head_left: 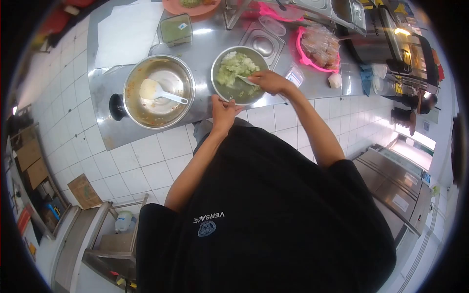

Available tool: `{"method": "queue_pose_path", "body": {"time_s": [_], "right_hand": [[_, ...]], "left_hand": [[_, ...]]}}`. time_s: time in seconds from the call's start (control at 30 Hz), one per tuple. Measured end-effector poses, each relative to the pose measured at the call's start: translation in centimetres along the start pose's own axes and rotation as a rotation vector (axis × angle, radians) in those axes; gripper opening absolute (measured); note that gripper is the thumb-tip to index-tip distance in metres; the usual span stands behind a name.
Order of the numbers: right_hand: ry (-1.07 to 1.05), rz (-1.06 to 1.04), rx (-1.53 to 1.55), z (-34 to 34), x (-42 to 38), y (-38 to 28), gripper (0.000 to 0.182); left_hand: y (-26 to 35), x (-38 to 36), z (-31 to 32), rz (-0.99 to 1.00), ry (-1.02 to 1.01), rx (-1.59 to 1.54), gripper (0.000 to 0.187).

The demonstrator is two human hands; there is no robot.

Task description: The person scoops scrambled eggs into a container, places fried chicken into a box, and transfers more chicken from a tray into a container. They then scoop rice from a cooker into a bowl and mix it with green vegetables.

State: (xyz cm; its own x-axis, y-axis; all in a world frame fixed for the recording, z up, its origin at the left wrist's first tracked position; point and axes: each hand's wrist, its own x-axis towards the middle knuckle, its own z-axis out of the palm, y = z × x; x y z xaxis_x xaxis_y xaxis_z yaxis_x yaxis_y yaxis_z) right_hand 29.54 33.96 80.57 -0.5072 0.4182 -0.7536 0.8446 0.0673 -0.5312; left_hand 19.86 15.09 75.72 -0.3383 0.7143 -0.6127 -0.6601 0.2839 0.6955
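Note:
A round metal bowl stands near the front edge of the steel table, with green and white rice-like food inside. My left hand grips the bowl's near rim. In my right hand is the handle of a light-coloured spoon, whose head reaches into the food. Left of the bowl sits a large metal pot with food residue on its wall. A white paddle lies inside it, its broad end loaded with pale food.
A container of green food, a white sheet and an orange plate lie at the back left. To the right are a metal pan lid and a pink basket of packets. A person is at the far right.

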Motion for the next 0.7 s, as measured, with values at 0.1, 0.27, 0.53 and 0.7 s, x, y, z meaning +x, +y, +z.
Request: {"method": "queue_pose_path", "body": {"time_s": [0.1,0.27,0.53,0.7], "right_hand": [[0.028,0.094,0.051,-2.6,-3.4,-2.1,0.035],[0.405,-0.301,-0.512,4.9,1.5,2.2,0.034],[0.033,-0.279,-0.47,2.0,-2.8,-1.5,0.034],[0.165,-0.254,-0.653,6.2,2.4,1.0,0.033]], "left_hand": [[0.3,-0.2,0.1,-0.061,0.003,-0.023,0.029],[-1.1,0.6,1.0,-0.074,-0.109,-0.076,0.025],[1.2,0.4,-0.3,-0.201,-0.111,0.141,0.037],[0.5,0.7,-0.8,-0.008,-0.057,0.087,0.021]]}}
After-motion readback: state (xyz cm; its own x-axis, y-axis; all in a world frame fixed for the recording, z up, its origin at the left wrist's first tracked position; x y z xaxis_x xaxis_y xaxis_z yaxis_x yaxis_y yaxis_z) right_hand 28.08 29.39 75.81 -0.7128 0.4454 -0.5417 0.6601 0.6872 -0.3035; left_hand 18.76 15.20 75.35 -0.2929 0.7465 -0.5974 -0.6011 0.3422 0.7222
